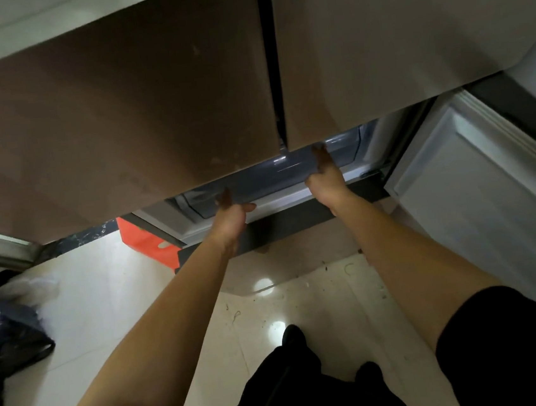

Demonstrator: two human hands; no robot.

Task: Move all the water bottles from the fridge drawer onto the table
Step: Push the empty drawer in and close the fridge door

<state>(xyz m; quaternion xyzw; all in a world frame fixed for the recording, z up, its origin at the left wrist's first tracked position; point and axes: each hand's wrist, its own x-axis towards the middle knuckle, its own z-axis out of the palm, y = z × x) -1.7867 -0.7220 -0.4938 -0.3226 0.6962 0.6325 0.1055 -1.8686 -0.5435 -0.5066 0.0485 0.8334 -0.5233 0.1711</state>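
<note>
where the fridge drawer [279,200] gapes, fingers [321,159] of both hands [231,216] [325,180] lie inside.

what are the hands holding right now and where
No bottle. The left hand and right hand sit at the drawer front rim, fingers reaching inside; whether they grip it cannot be told.

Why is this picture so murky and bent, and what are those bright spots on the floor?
Head view: dim light, so the fridge doors look brownish and the drawer lies in their shadow; fingertips of the left hand and right hand turn dark and soft there. The spots are glare on glossy floor tiles. The wide lens bows the doors' straight edges.
</note>
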